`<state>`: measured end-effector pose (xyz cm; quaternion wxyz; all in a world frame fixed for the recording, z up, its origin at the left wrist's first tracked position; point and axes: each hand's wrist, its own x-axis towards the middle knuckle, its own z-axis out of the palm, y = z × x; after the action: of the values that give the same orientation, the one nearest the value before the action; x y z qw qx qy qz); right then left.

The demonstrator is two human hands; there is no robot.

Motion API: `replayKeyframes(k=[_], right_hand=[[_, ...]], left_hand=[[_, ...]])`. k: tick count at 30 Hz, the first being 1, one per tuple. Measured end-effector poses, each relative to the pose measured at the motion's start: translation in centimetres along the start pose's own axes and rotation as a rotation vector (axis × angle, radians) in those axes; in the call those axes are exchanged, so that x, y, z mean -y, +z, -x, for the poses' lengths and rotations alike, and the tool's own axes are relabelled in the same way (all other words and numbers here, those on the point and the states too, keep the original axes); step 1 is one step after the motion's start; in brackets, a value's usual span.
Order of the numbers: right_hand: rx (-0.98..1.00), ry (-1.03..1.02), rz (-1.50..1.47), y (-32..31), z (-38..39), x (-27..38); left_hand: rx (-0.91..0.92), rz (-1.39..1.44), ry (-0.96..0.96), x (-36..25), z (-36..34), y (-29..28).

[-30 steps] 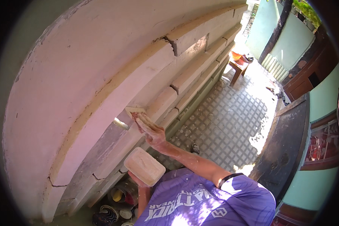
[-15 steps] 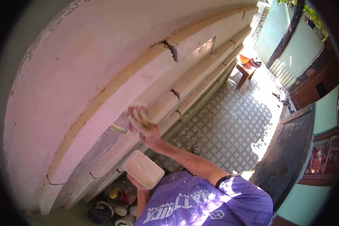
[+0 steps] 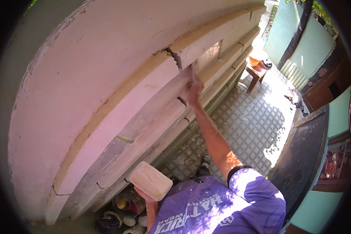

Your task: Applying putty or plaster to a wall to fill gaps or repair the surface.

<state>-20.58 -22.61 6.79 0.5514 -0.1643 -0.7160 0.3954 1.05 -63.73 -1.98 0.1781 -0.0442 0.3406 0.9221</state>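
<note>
My left hand grips a shallow rectangular tub from beneath and its near side; its pale, dusty face is turned up, close to my torso. My right arm reaches far forward to the wall with its stepped ledges. Motion blurs my right hand, which is closed around a pale thing, too smeared to name. It is at the recessed strip below the upper ledge, near the dark crack in that ledge.
Several buckets and cans stand at the wall's foot, lower left. Patterned tiles cover the floor on the right. Farther off, a small wooden table carries an orange item. A dark panel lies along the right side.
My right hand has moved forward and up along the wall, away from the tub, and the arm is stretched farther. My left hand still holds the tub, slightly lower and farther right in view.
</note>
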Motion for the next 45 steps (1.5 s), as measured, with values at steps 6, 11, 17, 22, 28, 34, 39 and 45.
replayKeyframes(k=[6, 11, 17, 22, 28, 34, 39, 45], right_hand=[[0.422, -0.024, -0.159, -4.2, 13.0, 4.7], [-0.133, 0.07, -0.112, -6.4, 0.6, -2.3], [0.127, 0.445, 0.137, -3.0, -7.1, -2.7], [0.465, 0.389, -0.012, -2.8, 0.3, 4.0], [0.607, 0.18, -0.526, -3.4, 13.8, 8.2], [0.257, 0.121, -0.179, -1.7, 8.4, 6.2], [0.43, -0.09, -0.041, 2.9, 16.8, 12.2], [0.394, -0.304, -0.147, 0.0, 22.2, 15.0]], left_hand=[[0.032, -0.033, -0.001, -0.6, -0.5, 1.1], [0.054, -0.175, -0.029, -0.8, -0.5, 4.1], [-0.101, -0.004, -0.079, 1.5, -1.0, 4.4], [-0.096, 0.007, -0.131, 2.9, -0.8, 3.8], [-0.087, 0.011, -0.193, 3.3, -1.7, 5.0], [-0.077, 0.152, -0.207, 2.7, -0.2, 5.4], [-0.06, 0.062, -0.221, 1.4, 0.9, 3.7], [-0.181, -0.092, -0.177, -1.2, 2.5, -1.0]])
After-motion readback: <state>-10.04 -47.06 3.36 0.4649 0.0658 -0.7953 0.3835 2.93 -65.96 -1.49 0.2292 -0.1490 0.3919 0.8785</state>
